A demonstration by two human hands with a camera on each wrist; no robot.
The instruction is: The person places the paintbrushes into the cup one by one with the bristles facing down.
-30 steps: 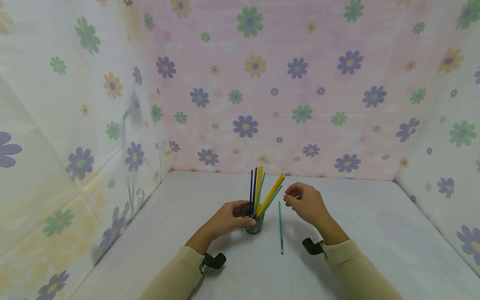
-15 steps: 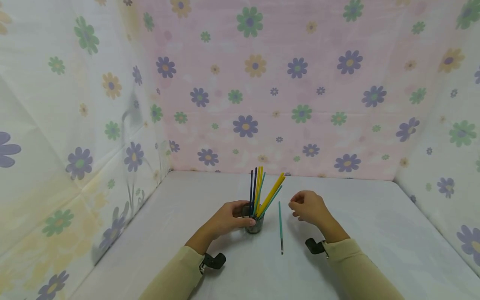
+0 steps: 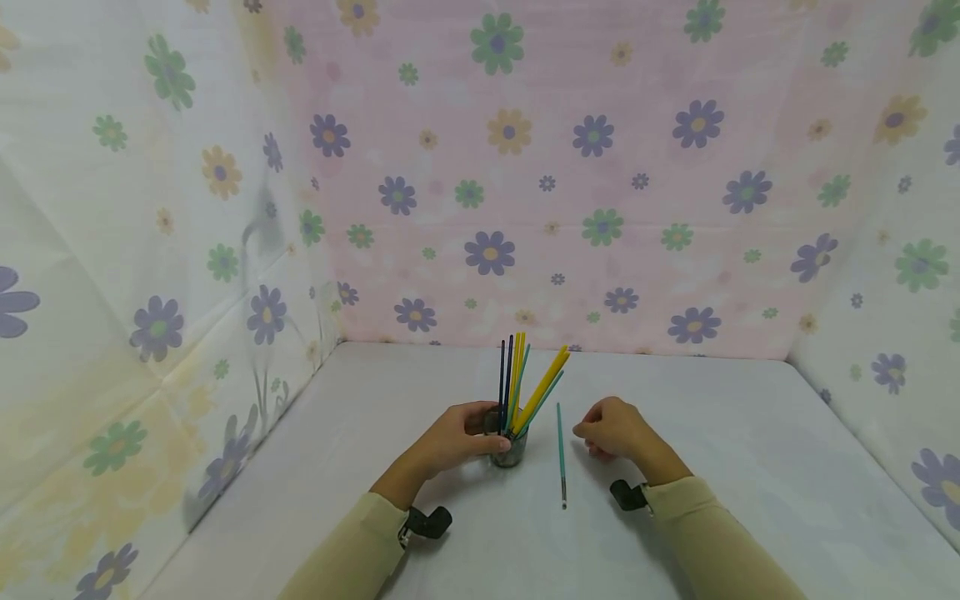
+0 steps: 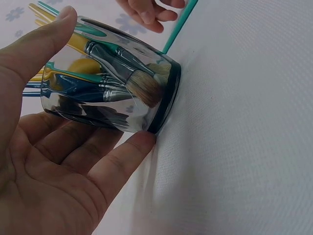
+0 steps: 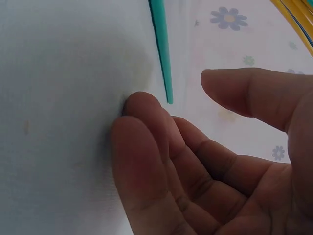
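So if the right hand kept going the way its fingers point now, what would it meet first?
Most likely the loose teal brush lying on the table. The right hand, fingertips on the cloth, points left toward its handle end; the glass cup held by the left hand lies beyond.

Floral cloth walls (image 3: 525, 167), seemingly fabric-covered table (image 3: 750, 467)

I counted one glass jar (image 3: 510, 446) on the bench (image 3: 750, 467), one teal brush (image 3: 560, 454) lying loose beside it, and about seven brushes (image 3: 525, 379) standing in the jar, though their overlapping handles kept me from an exact count. Two hands were in view.
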